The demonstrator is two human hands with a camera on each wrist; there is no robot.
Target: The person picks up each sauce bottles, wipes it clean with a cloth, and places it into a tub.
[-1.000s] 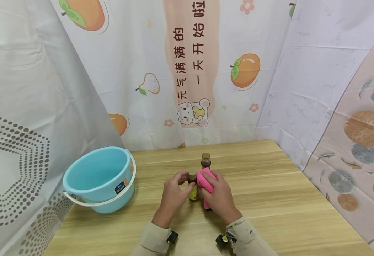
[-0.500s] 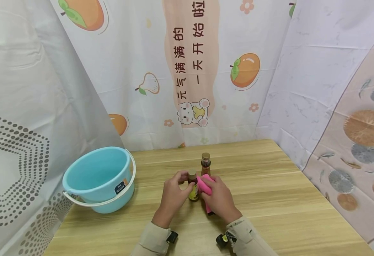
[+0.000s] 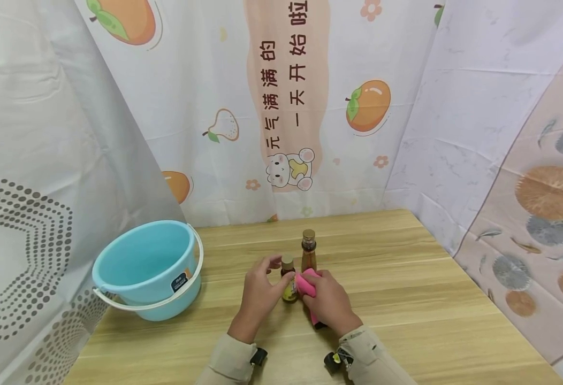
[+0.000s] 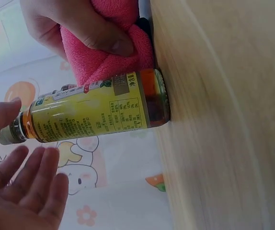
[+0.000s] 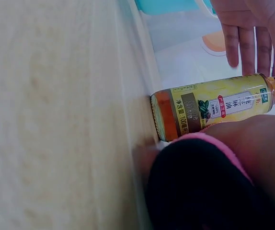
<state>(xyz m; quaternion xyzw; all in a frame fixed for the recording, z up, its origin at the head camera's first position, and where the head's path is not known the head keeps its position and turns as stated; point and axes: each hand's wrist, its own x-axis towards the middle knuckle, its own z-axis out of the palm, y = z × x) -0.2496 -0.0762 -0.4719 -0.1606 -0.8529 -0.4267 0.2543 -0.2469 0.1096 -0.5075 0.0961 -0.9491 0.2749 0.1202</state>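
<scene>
A small sesame oil bottle [image 3: 289,292] with a yellow label and gold cap stands upright on the table. My left hand [image 3: 257,297] is around its upper part, thumb at the neck and the other fingers loosely spread, apart from the glass in the left wrist view. In my right hand [image 3: 332,302] is a bunched pink cloth [image 4: 101,60], pressed against the bottle's side low down. The cloth's dark part [image 5: 200,184] fills the lower right wrist view. Just behind stands a taller brown bottle [image 3: 309,254] with a gold cap, its base hidden by the right hand and cloth.
A light blue bucket [image 3: 99,278] with a white handle stands at the table's left. The wood-grain table [image 3: 406,289] ends at a printed curtain [image 3: 204,166] behind, with more hanging cloth along both sides.
My right hand and the pink cloth have moved slightly down beside the small bottle, uncovering more of the taller bottle. My left hand has stayed nearly in place, its fingers a little looser.
</scene>
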